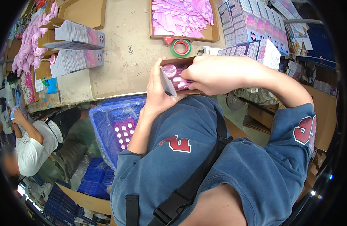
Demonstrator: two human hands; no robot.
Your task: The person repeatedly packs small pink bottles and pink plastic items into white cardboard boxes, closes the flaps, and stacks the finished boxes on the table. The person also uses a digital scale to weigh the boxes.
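Observation:
An opened product box (168, 82) stands at the table's near edge, against my body, its top towards me. Inside it lie pink plastic parts (170, 70), one with a round end. My left hand (159, 90) grips the box's left side, thumb by the near edge and fingers along the outside. My right hand (207, 74) reaches over the box's right side, its fingertips at the pink parts; whether they hold one is hidden. Just beyond the box lies a green tape roll (180, 48) in a red dispenser.
A carton tray (184, 37) of pink parts lies beyond. Printed boxes stand right (247, 25); two open printed boxes (77, 63) stand left, near a pile of pink handled items (30, 46). Below the table is a blue crate (105, 135) with pink bottles (124, 132). A co-worker (39, 138) is at left.

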